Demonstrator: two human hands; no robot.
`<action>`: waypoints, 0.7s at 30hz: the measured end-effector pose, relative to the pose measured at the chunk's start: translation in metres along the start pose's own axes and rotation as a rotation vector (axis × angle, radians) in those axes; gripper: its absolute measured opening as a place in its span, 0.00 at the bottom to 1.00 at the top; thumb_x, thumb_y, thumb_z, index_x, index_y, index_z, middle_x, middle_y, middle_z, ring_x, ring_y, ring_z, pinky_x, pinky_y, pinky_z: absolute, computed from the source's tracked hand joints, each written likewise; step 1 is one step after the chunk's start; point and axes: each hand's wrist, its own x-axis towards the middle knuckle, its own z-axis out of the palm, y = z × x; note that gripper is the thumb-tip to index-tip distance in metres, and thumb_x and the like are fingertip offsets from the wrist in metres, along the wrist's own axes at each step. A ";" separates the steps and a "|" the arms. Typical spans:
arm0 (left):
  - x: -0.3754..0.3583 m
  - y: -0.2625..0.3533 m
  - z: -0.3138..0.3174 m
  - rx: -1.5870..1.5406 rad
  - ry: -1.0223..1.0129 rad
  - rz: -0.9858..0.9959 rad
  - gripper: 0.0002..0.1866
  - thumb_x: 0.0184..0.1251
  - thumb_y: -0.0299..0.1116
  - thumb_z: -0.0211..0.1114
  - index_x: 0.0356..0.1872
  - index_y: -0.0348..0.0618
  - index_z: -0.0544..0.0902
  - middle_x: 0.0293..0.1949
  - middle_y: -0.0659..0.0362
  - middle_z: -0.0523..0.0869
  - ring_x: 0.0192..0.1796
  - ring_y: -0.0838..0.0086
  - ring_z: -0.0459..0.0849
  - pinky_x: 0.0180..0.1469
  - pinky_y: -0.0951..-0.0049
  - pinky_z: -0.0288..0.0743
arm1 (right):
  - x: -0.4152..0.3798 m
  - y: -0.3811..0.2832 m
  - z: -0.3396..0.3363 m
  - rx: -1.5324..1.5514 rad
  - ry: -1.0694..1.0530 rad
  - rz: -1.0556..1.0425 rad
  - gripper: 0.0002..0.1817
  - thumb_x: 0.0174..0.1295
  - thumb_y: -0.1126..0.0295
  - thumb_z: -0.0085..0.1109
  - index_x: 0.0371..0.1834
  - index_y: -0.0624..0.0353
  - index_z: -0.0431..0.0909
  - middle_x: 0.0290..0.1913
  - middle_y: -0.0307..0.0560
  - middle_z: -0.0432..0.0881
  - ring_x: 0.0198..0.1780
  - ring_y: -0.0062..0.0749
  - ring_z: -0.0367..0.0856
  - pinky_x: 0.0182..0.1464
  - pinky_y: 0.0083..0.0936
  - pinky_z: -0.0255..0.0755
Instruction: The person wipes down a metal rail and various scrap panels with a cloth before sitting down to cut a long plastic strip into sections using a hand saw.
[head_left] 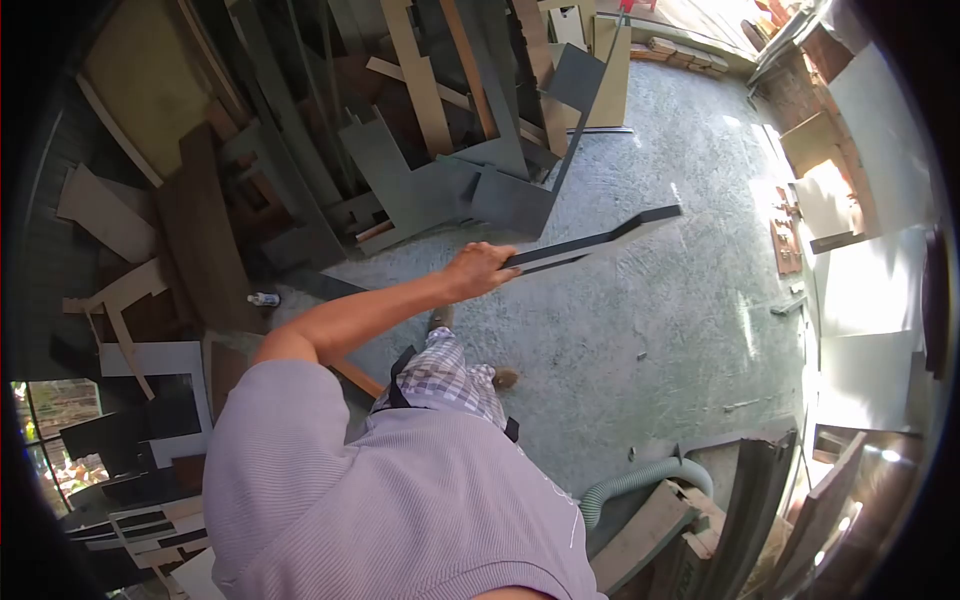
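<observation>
My left hand (480, 270), at the end of my outstretched arm, is closed round one end of a narrow, dark-edged board piece (600, 240). The piece points away to the right, above the floor, and bends near its far end. A second dark edge shows below the first, close to my fingers. Beyond the hand lean large dark grey panels (410, 185), some with cut-out notches. My right hand is out of view.
Tall boards and strips (425, 100) lean at the back left. A small bottle (264, 299) stands on the left. A green corrugated hose (640, 472) and wood offcuts (640, 535) lie at the lower right. Pale sheets (868, 290) line the right wall. The floor (640, 330) is concrete.
</observation>
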 end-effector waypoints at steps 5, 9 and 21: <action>-0.039 -0.027 0.001 0.026 0.002 -0.106 0.16 0.57 0.43 0.59 0.40 0.42 0.79 0.28 0.46 0.82 0.35 0.50 0.80 0.37 0.57 0.72 | -0.009 -0.065 0.025 -0.197 -0.035 -0.270 0.12 0.54 0.69 0.46 0.36 0.68 0.73 0.33 0.49 0.77 0.30 0.35 0.74 0.33 0.33 0.70; -0.059 -0.054 0.017 0.093 0.046 -0.163 0.15 0.57 0.42 0.59 0.37 0.41 0.78 0.28 0.46 0.81 0.35 0.49 0.79 0.38 0.55 0.72 | 0.003 -0.116 0.050 -0.269 -0.033 -0.441 0.14 0.52 0.69 0.46 0.35 0.71 0.73 0.30 0.55 0.77 0.31 0.39 0.75 0.36 0.33 0.68; -0.022 -0.108 0.059 0.158 -0.023 -0.296 0.19 0.55 0.46 0.61 0.40 0.42 0.79 0.31 0.46 0.83 0.37 0.51 0.81 0.40 0.56 0.73 | 0.015 -0.121 0.023 -0.290 -0.008 -0.243 0.21 0.48 0.65 0.48 0.42 0.70 0.74 0.40 0.66 0.78 0.45 0.53 0.77 0.45 0.37 0.69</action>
